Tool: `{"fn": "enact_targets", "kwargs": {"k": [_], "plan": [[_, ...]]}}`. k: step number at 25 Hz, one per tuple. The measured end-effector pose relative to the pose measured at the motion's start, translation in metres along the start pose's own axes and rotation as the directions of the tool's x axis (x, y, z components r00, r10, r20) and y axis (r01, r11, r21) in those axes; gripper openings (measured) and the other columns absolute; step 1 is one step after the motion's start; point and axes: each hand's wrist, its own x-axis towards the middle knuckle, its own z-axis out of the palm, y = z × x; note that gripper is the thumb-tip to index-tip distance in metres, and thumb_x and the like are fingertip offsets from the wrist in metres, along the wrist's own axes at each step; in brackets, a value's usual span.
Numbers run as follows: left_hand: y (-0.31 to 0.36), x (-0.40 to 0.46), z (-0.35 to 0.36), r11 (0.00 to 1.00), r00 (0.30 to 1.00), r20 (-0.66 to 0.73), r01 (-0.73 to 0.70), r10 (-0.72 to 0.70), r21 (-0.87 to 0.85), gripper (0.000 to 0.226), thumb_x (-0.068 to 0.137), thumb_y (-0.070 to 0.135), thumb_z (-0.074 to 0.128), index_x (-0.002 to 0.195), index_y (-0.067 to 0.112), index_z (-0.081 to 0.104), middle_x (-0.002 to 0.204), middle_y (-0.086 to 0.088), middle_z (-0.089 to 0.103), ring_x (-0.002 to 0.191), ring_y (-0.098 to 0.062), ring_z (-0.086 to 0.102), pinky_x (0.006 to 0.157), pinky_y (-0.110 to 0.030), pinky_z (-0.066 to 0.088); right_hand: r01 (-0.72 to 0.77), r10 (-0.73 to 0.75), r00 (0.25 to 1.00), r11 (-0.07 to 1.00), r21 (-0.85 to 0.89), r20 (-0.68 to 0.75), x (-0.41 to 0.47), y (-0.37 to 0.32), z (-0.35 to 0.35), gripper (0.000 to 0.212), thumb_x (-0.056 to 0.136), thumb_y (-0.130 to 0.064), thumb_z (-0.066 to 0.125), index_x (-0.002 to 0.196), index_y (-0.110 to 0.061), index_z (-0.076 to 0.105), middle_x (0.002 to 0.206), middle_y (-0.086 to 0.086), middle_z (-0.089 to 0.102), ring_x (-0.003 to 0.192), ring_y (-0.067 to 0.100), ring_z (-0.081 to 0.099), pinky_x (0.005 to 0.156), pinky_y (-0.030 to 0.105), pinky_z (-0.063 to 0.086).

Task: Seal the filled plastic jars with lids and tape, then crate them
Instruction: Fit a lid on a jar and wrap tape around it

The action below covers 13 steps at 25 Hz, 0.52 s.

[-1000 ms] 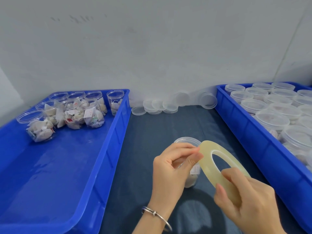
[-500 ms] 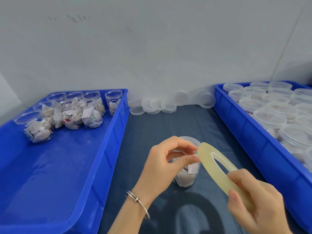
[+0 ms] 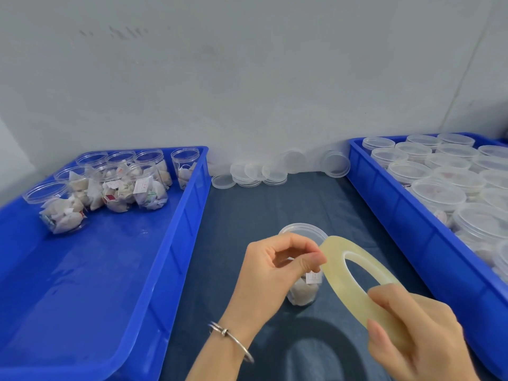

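Where the dark blue tabletop (image 3: 275, 210) meets the grey wall, two blue crates flank the work. The left crate (image 3: 154, 270) holds a cluster of open, filled jars (image 3: 123, 185) in its far corner, lidless, the rest of its floor bare. Between the crates, loose clear lids (image 3: 255, 174) lie scattered against the wall. Nearer, a lidded jar (image 3: 303, 287) stands upright on the table, packets showing through its wall. The person's left hand (image 3: 275, 270), a metal bangle (image 3: 231, 338) on its wrist, is in front of that jar, thumb and forefinger pinched together at the far edge of a roll of clear tape (image 3: 357, 281); whether a tape end sits in the pinch I cannot tell. The right hand (image 3: 412, 334) grips the roll's near side, fingers curled over its rim, holding it tilted just right of the jar. Further right, the right crate (image 3: 412, 224) is packed with lidded jars (image 3: 439, 193) set close together.
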Motion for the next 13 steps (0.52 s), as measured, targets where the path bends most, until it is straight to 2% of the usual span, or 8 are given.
{"fn": "enact_targets", "kwargs": {"k": [3, 4, 6, 7, 8, 10, 11, 13], "plan": [[0.006, -0.004, 0.004, 0.997, 0.998, 0.066, -0.01, 0.004, 0.081, 0.014, 0.087, 0.021, 0.063, 0.074, 0.027, 0.064, 0.069, 0.01, 0.063, 0.069, -0.007, 0.058, 0.072, -0.017, 0.046, 0.011, -0.011, 1.0, 0.999, -0.036, -0.008, -0.002, 0.002, -0.002, 0.023, 0.08, -0.034, 0.046, 0.07, -0.017, 0.058, 0.047, -0.007, 0.036, 0.051, 0.012, 0.034, 0.048, 0.012, 0.026], [0.007, -0.005, 0.006, 0.995, 0.997, 0.083, -0.018, 0.01, 0.102, 0.013, 0.087, 0.028, 0.06, 0.075, 0.03, 0.062, 0.069, 0.011, 0.061, 0.067, -0.01, 0.056, 0.071, -0.017, 0.044, 0.009, -0.01, 1.0, 0.999, -0.041, -0.025, -0.002, 0.003, -0.002, 0.02, 0.079, -0.033, 0.047, 0.071, -0.018, 0.058, 0.048, -0.008, 0.037, 0.051, 0.011, 0.035, 0.049, 0.012, 0.027], [0.01, -0.01, 0.009, 0.993, 0.995, 0.102, -0.022, 0.009, 0.12, 0.013, 0.086, 0.041, 0.055, 0.076, 0.035, 0.058, 0.071, 0.012, 0.059, 0.066, -0.024, 0.049, 0.065, -0.018, 0.04, -0.02, 0.017, 0.999, 0.999, -0.051, -0.043, 0.001, 0.005, -0.003, 0.025, 0.088, -0.038, 0.043, 0.075, -0.02, 0.055, 0.046, -0.006, 0.039, 0.052, 0.011, 0.037, 0.048, 0.012, 0.028], [0.01, -0.012, 0.01, 0.992, 0.995, 0.103, -0.024, 0.011, 0.121, 0.014, 0.086, 0.045, 0.053, 0.077, 0.035, 0.057, 0.072, 0.012, 0.059, 0.066, -0.026, 0.048, 0.064, -0.017, 0.039, -0.035, 0.032, 0.999, 0.998, -0.054, -0.04, 0.003, 0.006, -0.003, 0.032, 0.094, -0.044, 0.037, 0.078, -0.021, 0.053, 0.046, -0.006, 0.039, 0.052, 0.011, 0.037, 0.048, 0.012, 0.029], [0.011, -0.013, 0.011, 0.994, 0.996, 0.091, -0.023, 0.014, 0.107, 0.014, 0.087, 0.045, 0.053, 0.078, 0.034, 0.056, 0.076, 0.012, 0.06, 0.066, -0.019, 0.051, 0.065, -0.015, 0.04, -0.04, 0.038, 0.999, 0.998, -0.053, -0.035, 0.004, 0.006, -0.003, 0.034, 0.096, -0.048, 0.033, 0.081, -0.024, 0.05, 0.046, -0.006, 0.04, 0.052, 0.011, 0.038, 0.048, 0.012, 0.029], [0.011, -0.014, 0.009, 1.0, 0.998, 0.068, -0.008, 0.007, 0.014, 0.014, 0.084, 0.042, 0.06, 0.089, 0.029, 0.055, 0.09, 0.011, 0.063, 0.078, -0.007, 0.059, 0.073, -0.017, 0.045, -0.018, 0.017, 1.0, 0.998, -0.055, -0.025, 0.004, 0.006, -0.003, 0.022, 0.093, -0.045, 0.038, 0.082, -0.028, 0.046, 0.044, -0.005, 0.039, 0.051, 0.012, 0.038, 0.046, 0.015, 0.029], [0.01, -0.014, 0.007, 1.0, 0.998, 0.066, 0.01, -0.008, -0.03, 0.026, 0.078, 0.041, 0.066, 0.098, 0.029, 0.054, 0.097, 0.011, 0.063, 0.085, -0.008, 0.061, 0.076, -0.022, 0.048, -0.014, 0.013, 1.0, 0.998, -0.057, -0.017, 0.002, 0.007, -0.003, 0.015, 0.088, -0.039, 0.043, 0.081, -0.027, 0.047, 0.044, -0.005, 0.038, 0.05, 0.013, 0.038, 0.045, 0.016, 0.029], [0.007, -0.013, 0.002, 1.0, 0.997, 0.079, 0.022, -0.023, 0.014, 0.051, 0.064, 0.04, 0.078, 0.109, 0.031, 0.055, 0.102, 0.011, 0.062, 0.088, -0.009, 0.062, 0.078, -0.027, 0.053, -0.018, 0.018, 1.0, 0.999, -0.049, -0.001, 0.0, 0.007, -0.003, 0.011, 0.08, -0.034, 0.047, 0.079, -0.024, 0.051, 0.043, -0.005, 0.038, 0.048, 0.013, 0.038, 0.044, 0.017, 0.028]]}}
